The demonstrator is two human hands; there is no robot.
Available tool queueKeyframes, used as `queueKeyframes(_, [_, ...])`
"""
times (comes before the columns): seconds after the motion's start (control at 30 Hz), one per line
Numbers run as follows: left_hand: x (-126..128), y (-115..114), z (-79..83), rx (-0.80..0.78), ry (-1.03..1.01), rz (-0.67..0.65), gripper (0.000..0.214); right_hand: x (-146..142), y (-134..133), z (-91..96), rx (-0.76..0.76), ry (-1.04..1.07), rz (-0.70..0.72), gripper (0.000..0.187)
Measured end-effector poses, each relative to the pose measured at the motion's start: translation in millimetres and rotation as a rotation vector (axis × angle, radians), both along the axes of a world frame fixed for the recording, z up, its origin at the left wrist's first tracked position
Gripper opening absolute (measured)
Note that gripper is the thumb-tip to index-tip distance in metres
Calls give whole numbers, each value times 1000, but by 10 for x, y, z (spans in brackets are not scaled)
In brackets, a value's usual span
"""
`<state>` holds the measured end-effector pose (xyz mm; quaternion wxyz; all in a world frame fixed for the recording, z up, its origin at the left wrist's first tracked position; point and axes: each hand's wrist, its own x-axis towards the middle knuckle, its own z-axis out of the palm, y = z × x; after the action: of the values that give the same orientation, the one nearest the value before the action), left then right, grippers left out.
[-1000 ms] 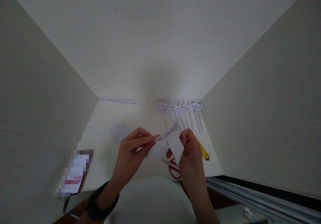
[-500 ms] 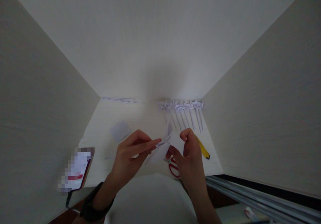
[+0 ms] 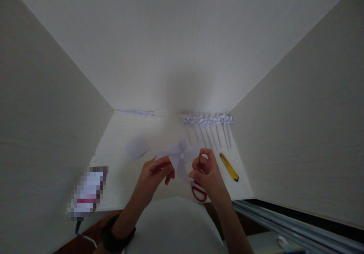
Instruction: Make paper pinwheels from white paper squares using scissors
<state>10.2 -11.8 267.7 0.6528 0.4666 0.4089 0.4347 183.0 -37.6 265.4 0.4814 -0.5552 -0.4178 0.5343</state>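
A white folded paper pinwheel is held above the desk between both hands. My left hand pinches its lower left part with closed fingers. My right hand grips its right side, fingers curled. Behind them, a row of several finished white paper pinwheels on sticks lies against the back wall. Red-handled scissors lie on the desk under my right hand.
A yellow utility knife lies to the right of my hands. A small white paper square rests to the left. A blurred-out phone sits at the desk's front left edge. White walls enclose the desk on three sides.
The paper has opened from a flat folded strip into a pinwheel shape. Both hands have shifted slightly away from me, and the knife is now fully uncovered.
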Motion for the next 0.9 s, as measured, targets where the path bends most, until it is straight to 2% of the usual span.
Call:
queueKeyframes(0.07, [52, 53, -141, -28, 2, 40, 15, 27, 5, -267, -21, -44, 39, 47])
queueKeyframes(0.13, [142, 157, -341, -48, 12, 105, 17, -17, 3, -530, -56, -89, 135, 44])
queueKeyframes(0.23, [338, 378, -726, -70, 70, 175, 21, -195, 36, -881, -95, -164, 295, 25])
queueKeyframes(0.3, [446, 525, -996, -86, 138, 191, 26, -308, 134, -1085, -138, -238, 333, 16])
queueKeyframes(0.4, [417, 680, -1349, -94, 276, 171, 30, -320, 436, -1343, -214, -386, 348, 24])
queueKeyframes(0.47, [218, 735, -1535, -91, 411, 180, 30, -202, 713, -1473, -249, -498, 345, 26])
queueKeyframes(0.53, [-95, 770, -1678, -81, 586, 253, 32, -22, 998, -1564, -271, -612, 328, 29])
queueKeyframes(0.67, [-773, 829, -1867, -32, 959, 399, 38, 300, 1367, -1652, -304, -831, 253, 31])
queueKeyframes(0.77, [-1096, 872, -1949, 4, 1180, 377, 43, 390, 1351, -1688, -289, -937, 203, 32])
queueKeyframes(0.9, [-1268, 942, -1993, 59, 1360, 228, 41, 394, 979, -1781, -258, -977, 193, 28])
